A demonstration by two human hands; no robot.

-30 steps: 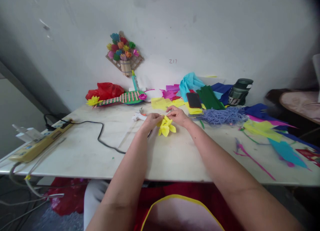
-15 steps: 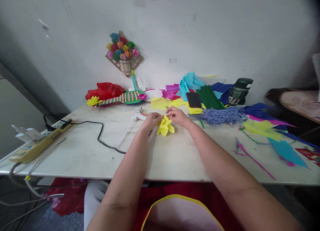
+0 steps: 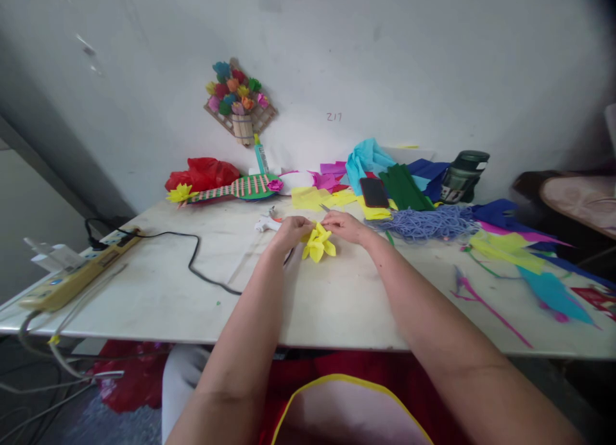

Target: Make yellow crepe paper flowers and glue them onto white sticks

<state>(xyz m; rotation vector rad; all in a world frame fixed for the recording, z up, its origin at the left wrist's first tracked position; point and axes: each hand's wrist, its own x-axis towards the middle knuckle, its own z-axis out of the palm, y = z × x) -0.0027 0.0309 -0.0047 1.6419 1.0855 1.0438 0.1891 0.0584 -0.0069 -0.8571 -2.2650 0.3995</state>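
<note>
A yellow paper flower (image 3: 317, 243) lies just above the white table (image 3: 158, 291), held between both hands. My left hand (image 3: 291, 230) pinches its left side with the fingers closed. My right hand (image 3: 347, 226) is closed too, its fingertips meeting the flower's top. A thin metal tip, perhaps a tool (image 3: 324, 208), sticks out past the right fingers; I cannot tell what it is. A white glue gun (image 3: 266, 223) lies just left of my left hand.
Coloured paper sheets (image 3: 366, 159), a phone (image 3: 374, 192), a dark jar (image 3: 461, 176) and purple string (image 3: 426, 222) crowd the far right. A black cable (image 3: 192, 259) runs to a power strip (image 3: 72, 278) at left. Paper scraps (image 3: 529, 259) lie at right.
Both hands have shifted slightly away from me with the flower. The flower has turned a little between the fingers.
</note>
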